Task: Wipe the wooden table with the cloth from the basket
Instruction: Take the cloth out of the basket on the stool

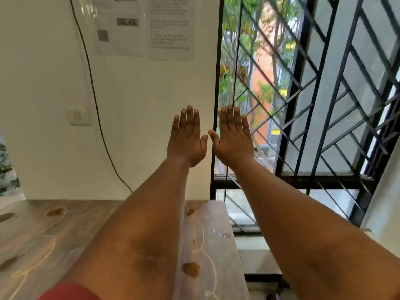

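Note:
Both my arms are stretched out in front of me, above the wooden table. My left hand is raised with its back toward me, fingers straight and together, holding nothing. My right hand is held the same way just beside it, thumbs nearly touching. The table's light knotty top fills the lower left and runs under my forearms. No cloth and no basket appear in this view.
A white wall with taped paper sheets and a black cable stands behind the table. A window with a black metal grille is at the right. A plant peeks in at the left edge.

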### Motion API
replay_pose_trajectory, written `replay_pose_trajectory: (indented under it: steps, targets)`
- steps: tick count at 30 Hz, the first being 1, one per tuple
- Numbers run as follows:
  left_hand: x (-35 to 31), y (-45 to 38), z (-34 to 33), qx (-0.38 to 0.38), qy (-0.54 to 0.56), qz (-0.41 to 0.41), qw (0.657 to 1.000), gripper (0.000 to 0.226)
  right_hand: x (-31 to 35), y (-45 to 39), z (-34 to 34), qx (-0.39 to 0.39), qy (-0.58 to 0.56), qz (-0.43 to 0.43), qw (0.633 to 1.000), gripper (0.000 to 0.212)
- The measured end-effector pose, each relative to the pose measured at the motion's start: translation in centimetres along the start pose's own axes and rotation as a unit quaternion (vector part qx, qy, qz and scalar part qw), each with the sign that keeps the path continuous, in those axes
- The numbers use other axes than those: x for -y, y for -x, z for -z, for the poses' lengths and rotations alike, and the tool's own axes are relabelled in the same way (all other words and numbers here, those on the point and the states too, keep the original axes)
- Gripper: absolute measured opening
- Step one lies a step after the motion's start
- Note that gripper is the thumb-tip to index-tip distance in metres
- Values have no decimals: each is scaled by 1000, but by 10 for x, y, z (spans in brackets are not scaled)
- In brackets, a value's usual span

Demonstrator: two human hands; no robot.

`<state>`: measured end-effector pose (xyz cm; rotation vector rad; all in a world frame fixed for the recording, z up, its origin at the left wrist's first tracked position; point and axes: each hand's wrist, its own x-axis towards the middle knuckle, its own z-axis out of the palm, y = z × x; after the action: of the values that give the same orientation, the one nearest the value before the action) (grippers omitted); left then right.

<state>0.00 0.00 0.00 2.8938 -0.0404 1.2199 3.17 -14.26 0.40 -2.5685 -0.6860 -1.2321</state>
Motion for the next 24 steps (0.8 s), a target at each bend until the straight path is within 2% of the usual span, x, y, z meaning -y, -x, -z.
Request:
replay_pose_trajectory:
  steps: [8,13,17,24]
  targets:
    - [-24,105,-72,141,22,-21,990,65,6,120,-51,170,-3,-55,984,67]
    - [-64,190,-116,236,30,-3,971,62,-5,218,-73,279,-30,-98,955,67]
    - [-122,262,-139,321,41,5,946,61,-34,307,-73,352,-54,-113,928,67]
    - [-239,358,-157,417,60,-25,906,64,-116,428,-32,459,-45,-134,877,68]
